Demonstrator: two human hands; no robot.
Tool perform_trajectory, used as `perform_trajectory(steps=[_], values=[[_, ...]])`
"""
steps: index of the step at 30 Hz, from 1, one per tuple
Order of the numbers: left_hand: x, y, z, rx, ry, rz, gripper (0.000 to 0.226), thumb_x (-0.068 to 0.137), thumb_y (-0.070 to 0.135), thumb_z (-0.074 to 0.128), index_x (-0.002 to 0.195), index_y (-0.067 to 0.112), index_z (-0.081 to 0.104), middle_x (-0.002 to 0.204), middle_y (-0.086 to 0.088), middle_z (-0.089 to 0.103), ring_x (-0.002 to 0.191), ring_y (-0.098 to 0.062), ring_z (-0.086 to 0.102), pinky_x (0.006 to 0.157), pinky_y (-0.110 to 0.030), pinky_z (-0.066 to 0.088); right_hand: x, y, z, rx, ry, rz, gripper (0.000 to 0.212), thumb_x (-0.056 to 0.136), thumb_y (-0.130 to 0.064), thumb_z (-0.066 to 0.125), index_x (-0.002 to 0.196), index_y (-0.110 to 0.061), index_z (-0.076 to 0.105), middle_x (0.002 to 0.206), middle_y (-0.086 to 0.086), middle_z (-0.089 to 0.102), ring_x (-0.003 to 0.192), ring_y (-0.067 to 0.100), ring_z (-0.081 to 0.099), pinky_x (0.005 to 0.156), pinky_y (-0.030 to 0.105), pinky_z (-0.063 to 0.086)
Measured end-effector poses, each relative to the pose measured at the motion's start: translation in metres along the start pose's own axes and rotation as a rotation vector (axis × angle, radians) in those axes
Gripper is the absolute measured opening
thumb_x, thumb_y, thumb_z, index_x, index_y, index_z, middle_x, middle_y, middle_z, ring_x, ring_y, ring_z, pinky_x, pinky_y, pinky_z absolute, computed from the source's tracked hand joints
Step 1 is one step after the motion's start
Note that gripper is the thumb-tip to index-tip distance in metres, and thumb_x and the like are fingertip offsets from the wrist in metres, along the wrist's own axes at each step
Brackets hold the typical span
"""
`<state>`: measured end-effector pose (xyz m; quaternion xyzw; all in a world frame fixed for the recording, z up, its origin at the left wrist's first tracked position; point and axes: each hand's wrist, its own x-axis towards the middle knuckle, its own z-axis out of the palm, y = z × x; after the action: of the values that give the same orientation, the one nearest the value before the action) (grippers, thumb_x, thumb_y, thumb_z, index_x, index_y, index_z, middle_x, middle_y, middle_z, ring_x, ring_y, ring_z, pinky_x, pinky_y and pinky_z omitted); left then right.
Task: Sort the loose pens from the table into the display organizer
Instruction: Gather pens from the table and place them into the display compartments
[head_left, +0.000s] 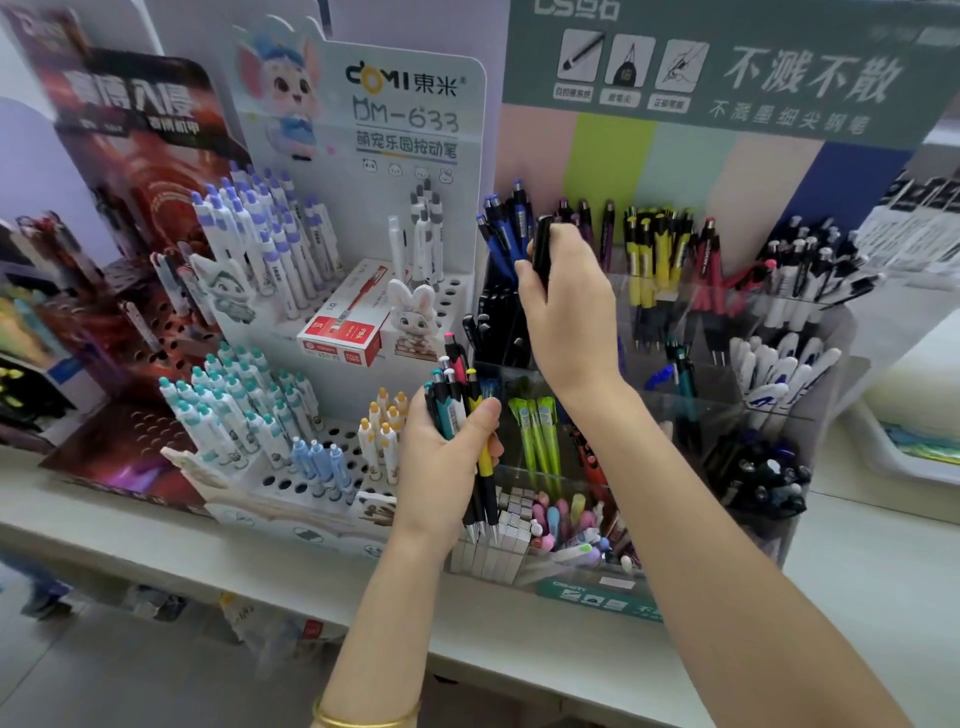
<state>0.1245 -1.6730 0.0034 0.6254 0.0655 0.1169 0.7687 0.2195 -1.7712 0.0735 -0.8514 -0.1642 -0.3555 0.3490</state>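
Note:
My left hand (447, 457) grips a bundle of several pens (460, 395), teal, pink, yellow and black, tips pointing down, in front of the clear display organizer (727, 415). My right hand (566, 312) is raised higher and holds a black pen (543, 249) upright over the organizer's upper left compartments. Blue pens (501, 228) stand just left of that hand, and black pens (493, 322) fill the compartment below it. Further right the organizer holds purple, yellow, red and white pens in separate compartments.
A white tiered pen stand (332, 467) with purple, teal and yellow-capped pens sits left of the organizer, with a red pen box (345, 332) on it. A dark cardboard display (130, 260) stands at far left. A white tray (914, 457) lies at right on the counter (519, 639).

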Motion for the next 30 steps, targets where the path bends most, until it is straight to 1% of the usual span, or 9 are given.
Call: perform_trajectory(steps=[4,9,15,18,21,23,25,28,30], values=[[0.001,0.0,-0.001,-0.014,-0.008,-0.011,0.014,0.09,0.019,0.066,0.095,0.015,0.053,0.076,-0.002,0.06,0.062,-0.012,0.058,0.059,-0.025,0.049,0.001,0.0,0.002,-0.041,-0.066,0.012,0.017,0.095,-0.014,0.056,0.106,-0.002,0.057,0.095,0.01,0.06,0.084,0.022,0.055,0.068,0.023,0.037],[0.003,0.002,-0.004,-0.031,-0.002,-0.012,0.013,0.091,0.016,0.066,0.093,0.017,0.052,0.075,-0.001,0.061,0.061,-0.012,0.059,0.058,-0.025,0.05,0.0,0.003,0.0,0.084,-0.008,0.069,0.023,0.095,-0.017,0.056,0.112,-0.001,0.058,0.103,0.01,0.061,0.093,0.023,0.059,0.072,0.044,0.056],[0.007,0.003,-0.005,-0.005,-0.009,-0.01,0.013,0.09,0.017,0.066,0.095,0.018,0.054,0.074,0.001,0.061,0.062,-0.011,0.06,0.061,-0.025,0.052,-0.024,0.01,0.002,0.02,-0.136,0.076,0.025,0.094,-0.015,0.058,0.116,-0.004,0.059,0.103,0.006,0.064,0.097,0.019,0.059,0.086,0.032,0.048],[0.008,0.003,-0.006,-0.004,-0.018,-0.011,0.013,0.09,0.017,0.066,0.096,0.017,0.054,0.075,0.0,0.061,0.062,-0.01,0.06,0.061,-0.024,0.053,-0.035,0.011,0.002,-0.032,-0.167,0.148,0.039,0.095,-0.019,0.057,0.133,-0.011,0.05,0.121,0.005,0.059,0.109,0.014,0.054,0.091,0.019,0.037],[0.01,0.004,-0.008,-0.021,-0.031,-0.023,0.015,0.09,0.018,0.066,0.099,0.017,0.054,0.074,0.002,0.062,0.061,-0.009,0.06,0.061,-0.022,0.053,-0.045,0.004,-0.004,0.056,-0.094,0.225,0.056,0.094,-0.019,0.06,0.144,-0.012,0.035,0.131,0.004,0.047,0.09,0.0,0.047,0.089,0.018,0.04],[0.012,0.005,-0.009,-0.033,-0.034,-0.028,0.015,0.09,0.017,0.065,0.1,0.015,0.054,0.072,0.004,0.063,0.061,-0.008,0.06,0.06,-0.022,0.053,-0.055,0.001,-0.005,0.076,-0.046,0.259,0.061,0.093,-0.02,0.061,0.145,-0.011,0.031,0.126,0.004,0.047,0.078,0.003,0.049,0.084,0.022,0.046],[0.014,0.006,-0.01,-0.048,-0.031,-0.024,0.016,0.09,0.016,0.065,0.1,0.015,0.054,0.069,0.006,0.063,0.059,-0.007,0.059,0.059,-0.021,0.053,-0.062,-0.001,0.001,0.04,-0.076,0.288,0.067,0.091,-0.024,0.063,0.147,-0.01,0.028,0.128,0.005,0.047,0.094,0.009,0.053,0.09,0.018,0.041],[0.014,0.009,-0.011,-0.072,-0.032,-0.019,0.015,0.09,0.014,0.064,0.101,0.012,0.054,0.069,0.002,0.061,0.057,-0.007,0.059,0.055,-0.02,0.052,-0.059,-0.001,0.016,-0.081,-0.097,0.257,0.076,0.088,-0.031,0.067,0.147,-0.003,0.027,0.137,0.011,0.042,0.127,0.018,0.04,0.096,0.009,0.021],[0.015,0.01,-0.013,-0.077,-0.039,-0.015,0.014,0.091,0.012,0.064,0.1,0.011,0.054,0.072,-0.003,0.06,0.057,-0.008,0.059,0.054,-0.021,0.052,-0.055,-0.004,0.024,-0.166,-0.105,0.239,0.084,0.086,-0.038,0.068,0.148,-0.001,0.023,0.14,0.012,0.038,0.129,0.021,0.038,0.097,0.014,0.027]])
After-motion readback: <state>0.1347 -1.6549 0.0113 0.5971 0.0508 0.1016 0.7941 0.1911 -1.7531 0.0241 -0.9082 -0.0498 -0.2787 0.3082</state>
